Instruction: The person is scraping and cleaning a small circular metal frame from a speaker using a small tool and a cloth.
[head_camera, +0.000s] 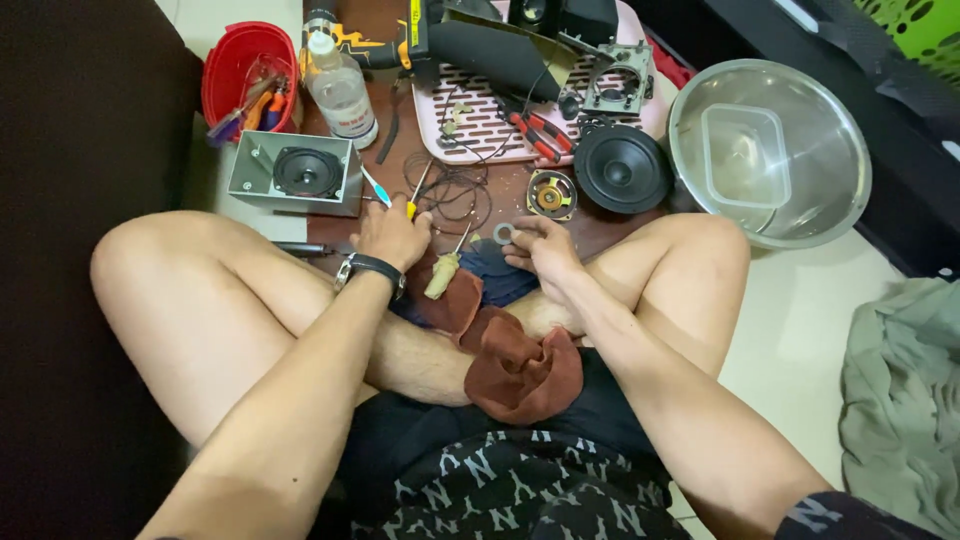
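Note:
My left hand (392, 234) is closed around a yellow-handled screwdriver (416, 196) whose shaft points up toward a tangle of black wires (455, 190). My right hand (540, 248) pinches a small grey metal ring (504, 234) between thumb and fingers. Between the hands another screwdriver with a pale handle (444, 274) lies on a brown cloth (510, 360) draped over my crossed legs. A small speaker with a gold centre (551, 194) sits just beyond my right hand.
A large black speaker (620, 168), a grey box with a speaker (296, 174), a clear bottle (341, 92), a red bucket (232, 66) of tools, a pink tray (490, 140) with red pliers (536, 133), and a steel bowl (838, 150) holding a plastic tub surround me.

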